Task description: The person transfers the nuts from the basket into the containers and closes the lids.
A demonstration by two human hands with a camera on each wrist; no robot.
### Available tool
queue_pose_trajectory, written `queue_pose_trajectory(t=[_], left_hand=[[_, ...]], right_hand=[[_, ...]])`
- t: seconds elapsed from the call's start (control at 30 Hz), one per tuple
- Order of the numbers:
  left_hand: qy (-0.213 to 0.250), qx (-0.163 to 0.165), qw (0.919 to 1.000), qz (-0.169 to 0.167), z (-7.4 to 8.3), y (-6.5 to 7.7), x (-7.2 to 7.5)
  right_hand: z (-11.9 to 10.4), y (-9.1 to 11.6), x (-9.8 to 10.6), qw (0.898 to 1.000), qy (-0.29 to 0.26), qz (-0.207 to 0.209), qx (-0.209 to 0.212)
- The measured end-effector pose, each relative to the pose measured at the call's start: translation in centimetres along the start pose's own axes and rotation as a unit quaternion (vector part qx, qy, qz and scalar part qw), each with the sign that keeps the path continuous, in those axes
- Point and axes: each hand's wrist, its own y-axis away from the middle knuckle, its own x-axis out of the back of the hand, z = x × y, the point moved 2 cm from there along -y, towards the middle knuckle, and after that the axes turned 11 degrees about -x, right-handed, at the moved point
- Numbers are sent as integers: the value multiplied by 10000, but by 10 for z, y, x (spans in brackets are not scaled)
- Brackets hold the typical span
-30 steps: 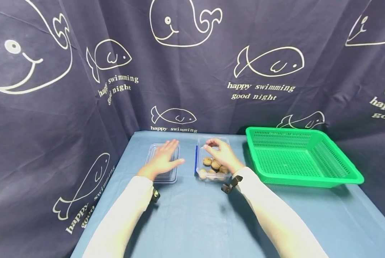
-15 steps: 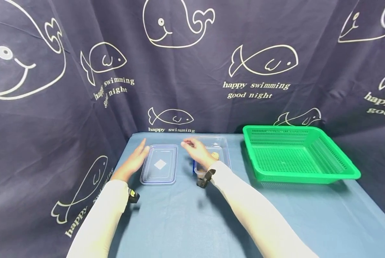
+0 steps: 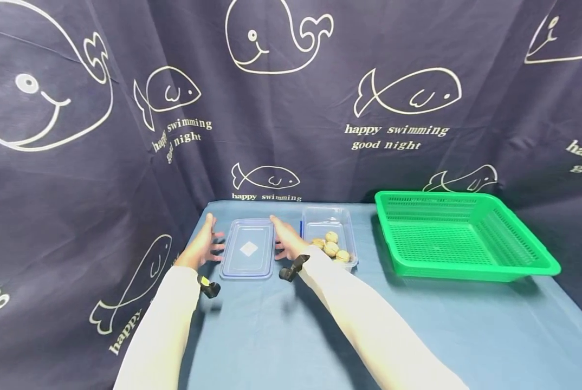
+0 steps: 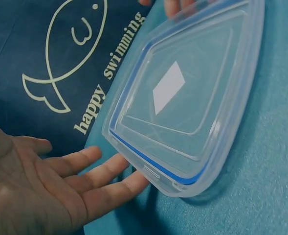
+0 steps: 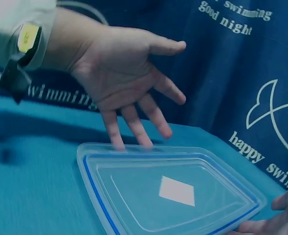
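A clear plastic lid with a blue seal and a white diamond-shaped sticker lies flat between my two hands. At its left edge is my left hand, fingers spread and palm facing the lid. In the left wrist view the fingertips reach right at the lid's rim. My right hand stands along the opposite edge, its fingers extended down to the rim in the right wrist view. Just right of that hand is a clear plastic container with several walnuts, partly hidden by the right sleeve.
A green plastic basket with perforated sides stands at the right of the blue-covered table. Behind the table hangs a dark curtain printed with fish and whales.
My right hand has moved left from over the walnut container to the lid's right edge. My left hand has gone from above the lid to its left edge.
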Motion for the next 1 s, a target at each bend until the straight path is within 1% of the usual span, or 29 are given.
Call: queue_pose_trajectory(t=[0.1,0.2,0.3,0.5,0.7,0.9,1.0], left_hand=[[218,284,9994,5,0,-3,-1],[378,600,9974,98,-2,-6,0],[459,804,9954,234,-2,-5,2],[576,1044,9924,301,1,2,4],[723,1096,9907,349,10,5,0],[641,941,9932,222,28,11,-9],[519,866,9945,267,38,12,-14]], right_hand=[[0,-1,0,9996,-221,69,-182],[-1,-1,1,9992,-262,155,-253],[-2,0,1,9993,-217,66,-296],[-8,3,2,9992,46,-258,-293],[-17,11,11,9986,229,-366,-310],[-29,21,20,9966,225,-509,-605],[-35,24,24,9962,261,-541,-630]])
